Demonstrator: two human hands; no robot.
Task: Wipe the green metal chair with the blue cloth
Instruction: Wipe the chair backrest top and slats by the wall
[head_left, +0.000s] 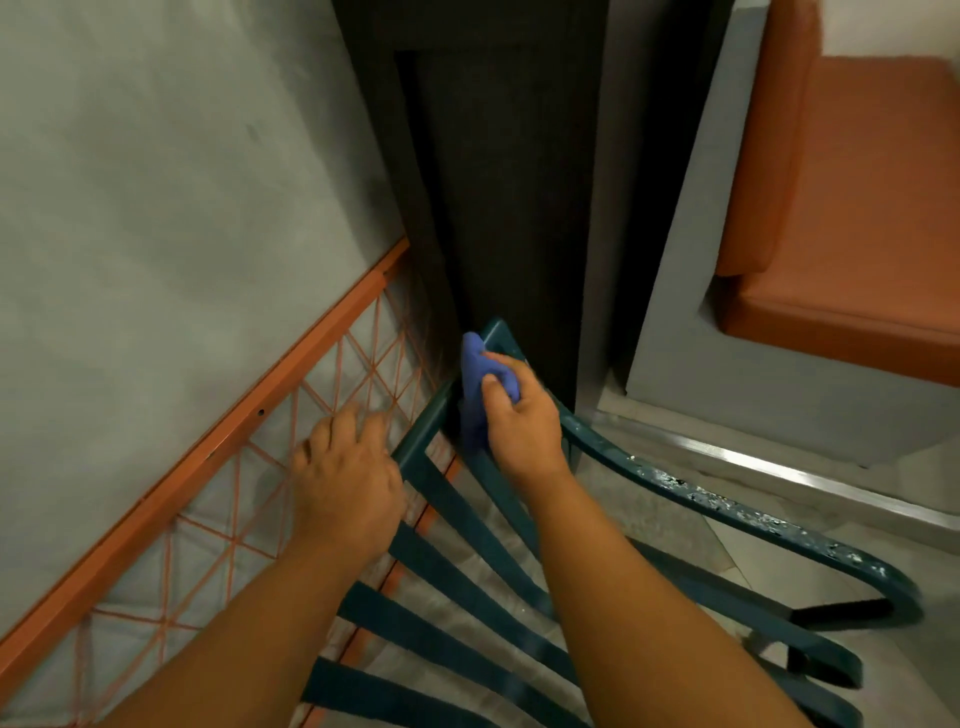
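green metal chair (467, 587) fills the lower centre & lower right of the frame, slats fanning toward the bottom edge, curved armrest (727, 499) w/ chipped paint running off to the right. right hand (519, 415), centre frame, has its fingers curled round the bunched blue cloth (472, 384) — cloth pressed against the chair's top corner, just in front of a dark panel (493, 182). left hand (348, 467), left of centre, rests at the chair frame's left edge, fingers spread & fairly straight, gripping nothing i can make out. orange frame (208, 452) w/ crossed cords runs diagonally at lower left — orange cushion (857, 208) upper right.
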